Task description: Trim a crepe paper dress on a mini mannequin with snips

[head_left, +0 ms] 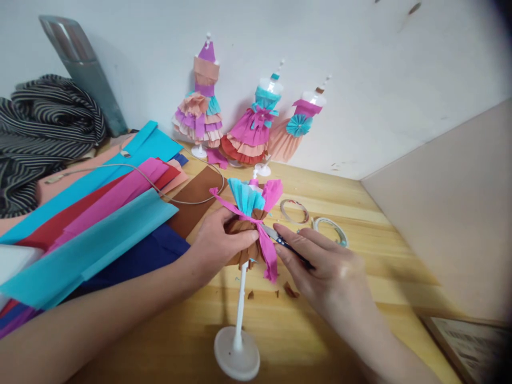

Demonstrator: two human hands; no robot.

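Note:
A small white mannequin stand [237,349] lies tilted toward me on the wooden table [352,186], dressed in crepe paper: turquoise and pink on top, a brown skirt [240,240] and a pink ribbon [267,255] tied at the waist. My left hand [218,242] is closed around the brown skirt and holds the figure. My right hand [320,266] grips small scissors [280,241], whose blades touch the pink ribbon beside the skirt. Brown paper scraps [288,290] lie under the hands.
Three finished paper-dress mannequins [248,125] stand at the white wall. Crepe paper sheets [100,213] in turquoise, pink, red and blue are stacked at left, with a cord across them. Two tape rolls [330,228] lie right of the figure. Striped cloth [44,122] lies far left.

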